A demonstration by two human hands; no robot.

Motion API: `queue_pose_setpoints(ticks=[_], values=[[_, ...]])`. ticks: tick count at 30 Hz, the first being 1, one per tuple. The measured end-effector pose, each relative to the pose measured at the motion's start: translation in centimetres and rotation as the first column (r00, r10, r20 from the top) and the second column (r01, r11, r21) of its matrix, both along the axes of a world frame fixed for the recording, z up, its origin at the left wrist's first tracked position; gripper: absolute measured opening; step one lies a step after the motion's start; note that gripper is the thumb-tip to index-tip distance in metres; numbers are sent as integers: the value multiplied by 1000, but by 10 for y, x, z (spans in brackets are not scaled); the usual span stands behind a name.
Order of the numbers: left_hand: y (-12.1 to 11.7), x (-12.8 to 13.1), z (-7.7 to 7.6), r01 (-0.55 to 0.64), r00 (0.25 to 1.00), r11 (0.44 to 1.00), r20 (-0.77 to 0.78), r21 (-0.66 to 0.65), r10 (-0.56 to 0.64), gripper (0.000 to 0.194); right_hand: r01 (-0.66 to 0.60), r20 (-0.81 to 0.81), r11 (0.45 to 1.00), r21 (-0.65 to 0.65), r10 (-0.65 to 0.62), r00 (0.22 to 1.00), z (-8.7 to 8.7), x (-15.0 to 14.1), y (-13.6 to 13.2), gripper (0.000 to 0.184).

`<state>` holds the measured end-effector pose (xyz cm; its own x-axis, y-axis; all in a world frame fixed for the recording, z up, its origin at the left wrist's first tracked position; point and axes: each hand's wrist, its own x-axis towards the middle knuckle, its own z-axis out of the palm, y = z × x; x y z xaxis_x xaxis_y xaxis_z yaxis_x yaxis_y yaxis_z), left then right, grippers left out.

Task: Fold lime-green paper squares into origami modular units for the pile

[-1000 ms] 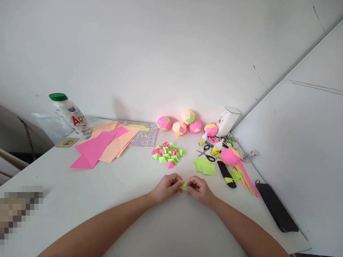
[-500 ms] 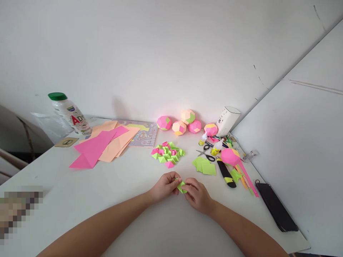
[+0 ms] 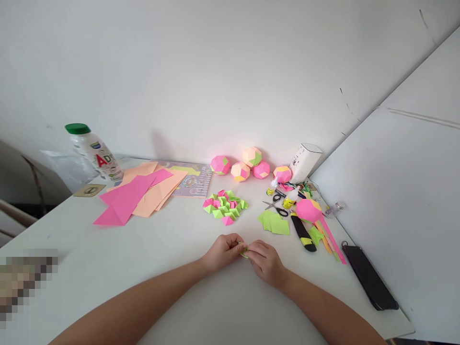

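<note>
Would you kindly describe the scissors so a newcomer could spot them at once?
On the white table, find the pile of folded paper pieces. To its right, just beyond the green paper squares, lie the scissors; unlike the yellow-labelled bottles nearby, they have two black finger loops.

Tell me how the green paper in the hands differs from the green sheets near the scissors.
The green paper is held between the left hand and right hand, while the green sheets lie on the table. The green paper is mostly hidden, showing only a thin, bent-looking sliver; the green sheets lie overlapping and flat, in plain view. Both are bright green.
</note>
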<state>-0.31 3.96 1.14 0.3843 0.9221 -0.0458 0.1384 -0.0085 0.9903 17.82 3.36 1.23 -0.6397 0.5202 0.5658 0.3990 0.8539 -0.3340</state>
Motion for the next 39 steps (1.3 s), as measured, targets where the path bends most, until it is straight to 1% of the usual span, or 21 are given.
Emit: queue_pose_setpoints(ticks=[2,5,10,13,16,19,22,24,26,31,32,36,39], values=[[-2,0,5,22,999,998,-28,66,-20,29,18,-46,998,-56,-20,999,-2,1,1,25],[-3,-1,10,65,997,991,-43,119,-61,29,55,-130,984,-169,-78,989,-3,2,3,21],[-2,-2,9,101,990,981,-114,168,-82,29,88,-210,918,-386,-181,961,-1,1,6,15],[-1,-2,7,123,986,975,-137,183,-98,28,128,-217,855,-503,-268,939,1,0,8,10],[-1,-2,7,143,983,971,-146,192,-115,28,148,-203,758,-635,-348,915,1,0,9,11],[-2,-2,8,153,981,968,-152,197,-124,27,114,-202,670,-734,-375,905,-2,1,11,15],[-3,-2,9,159,980,969,-151,190,-131,27,71,-216,628,-775,-368,904,-5,2,12,20],[-2,-2,8,160,981,969,-144,189,-134,26,47,-222,621,-782,-349,910,-5,2,12,21],[-2,-1,6,155,982,971,-131,183,-132,26,30,-231,632,-774,-326,916,-4,2,12,20],[-3,0,2,138,985,985,-116,105,-126,29,69,-269,735,-674,-331,905,-2,3,11,15],[-3,0,2,130,986,987,-117,94,-119,30,71,-276,748,-660,-329,903,-2,3,12,14],[-3,0,3,104,987,991,-131,90,-92,31,51,-297,761,-646,-312,902,-3,3,12,11],[-3,2,5,79,985,991,-164,111,-61,31,49,-312,795,-605,-293,904,-1,1,11,10]])
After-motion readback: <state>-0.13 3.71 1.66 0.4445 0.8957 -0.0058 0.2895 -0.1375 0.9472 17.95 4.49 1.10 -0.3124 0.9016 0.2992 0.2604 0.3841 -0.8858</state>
